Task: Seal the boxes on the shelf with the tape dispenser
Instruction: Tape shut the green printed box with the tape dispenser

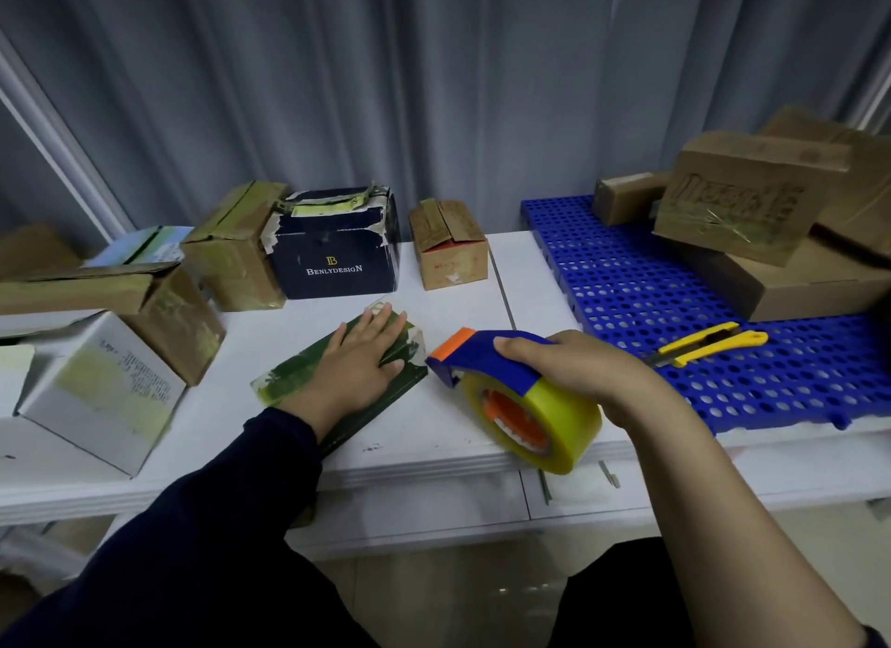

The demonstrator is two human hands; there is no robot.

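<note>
Grey curtain [434, 92] is hanging behind the white shelf [414, 435]. Left hand [359, 358], grip apart, is pinning the flat green box [289, 382] near the front edge. Right hand [573, 363] is clamping its grip on the tape dispenser [482, 358] just beside it. I'd be pressing firmly and pulling tape straight along the seam.

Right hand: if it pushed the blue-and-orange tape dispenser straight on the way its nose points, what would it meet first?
Probably the right end of the flat green box under the left hand; the gap looks small, though depth is unclear.
</note>
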